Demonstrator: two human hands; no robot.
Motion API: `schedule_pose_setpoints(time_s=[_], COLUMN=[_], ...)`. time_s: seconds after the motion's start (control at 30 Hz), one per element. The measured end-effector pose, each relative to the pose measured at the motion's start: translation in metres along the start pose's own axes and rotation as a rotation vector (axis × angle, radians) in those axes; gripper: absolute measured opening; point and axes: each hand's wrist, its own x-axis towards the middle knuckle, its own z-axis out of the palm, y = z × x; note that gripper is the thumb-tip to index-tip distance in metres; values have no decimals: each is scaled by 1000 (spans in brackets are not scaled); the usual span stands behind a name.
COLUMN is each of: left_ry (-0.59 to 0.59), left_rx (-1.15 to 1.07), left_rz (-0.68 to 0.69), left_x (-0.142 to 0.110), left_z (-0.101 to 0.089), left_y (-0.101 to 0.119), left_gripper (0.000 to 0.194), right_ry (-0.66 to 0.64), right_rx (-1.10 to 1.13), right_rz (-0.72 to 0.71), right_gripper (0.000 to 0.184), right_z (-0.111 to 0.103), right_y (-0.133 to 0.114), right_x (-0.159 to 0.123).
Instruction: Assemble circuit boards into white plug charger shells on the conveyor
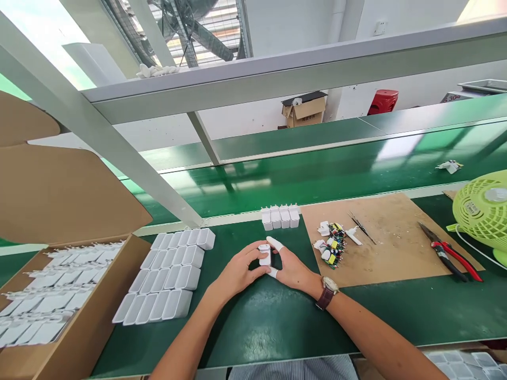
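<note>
Between my two hands, over the green bench mat, is a small white plastic charger casing (265,255). My left hand (241,268) grips it from the left with thumb and fingers. My right hand (292,266), with white finger covers on thumb and index finger, curves around its right side, both tips at the casing. Behind the hands stands a short row of white charger casings (280,217) with pins on top. Left of my left hand lie several rows of open white casing shells (170,277). Right of my right hand is a heap of small circuit boards (334,245) with white pieces attached.
An open cardboard box (101,311) full of white parts stands at left. On a brown board (380,264) lie tweezers (362,228) and red-and-black pliers (449,253). A green fan (481,211) is at far right. A white frame post (130,153) rises behind the shells.
</note>
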Motion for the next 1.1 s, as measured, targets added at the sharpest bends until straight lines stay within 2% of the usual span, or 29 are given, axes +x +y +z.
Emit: schedule_pose_setpoints(time_s=[0.07, 0.2, 0.27, 0.37, 0.5, 0.63, 0.7, 0.77, 0.83, 0.97, 1.03, 1.1], left_ry=[19, 257, 318, 310, 286, 263, 250, 254, 288, 356, 333, 282], left_rx=[-22, 25, 35, 31, 26, 45, 111, 243, 404, 615, 671, 712], left_rz=[-38, -229, -277, -261, -241, -230, -225, -233, -282, -472, -534, -568], left_x=[3, 27, 44, 66, 74, 51, 31, 9, -14, -55, -68, -73], left_z=[-2, -7, -10, -9, 1, 4, -4, -20, -42, -87, -99, -103], left_y=[-9, -43, -60, -73, -69, -52, -43, -37, -34, -38, -42, -46], left_gripper=[15, 21, 21, 18, 24, 45, 57, 62, 57, 40, 34, 32], right_ry=[21, 38, 31, 45, 34, 17, 6, 1, 3, -1, -7, -9], right_rx=[-23, -87, -118, -153, -177, -208, -234, -263, -297, -350, -357, -365], right_rz=[-9, -29, -52, -84, -116, -162, -177, -193, -204, -221, -238, -241], right_gripper=[83, 75, 72, 69, 69, 66, 66, 66, 66, 64, 63, 61], right_z=[1, 1, 1, 2, 3, 4, 6, 8, 10, 11, 10, 8], right_y=[-1, -8, -10, -9, -6, -2, 3, 9, 16, 22, 21, 17], right_x=[-1, -3, -4, -4, -7, -15, -20, -22, -24, -24, -23, -21])
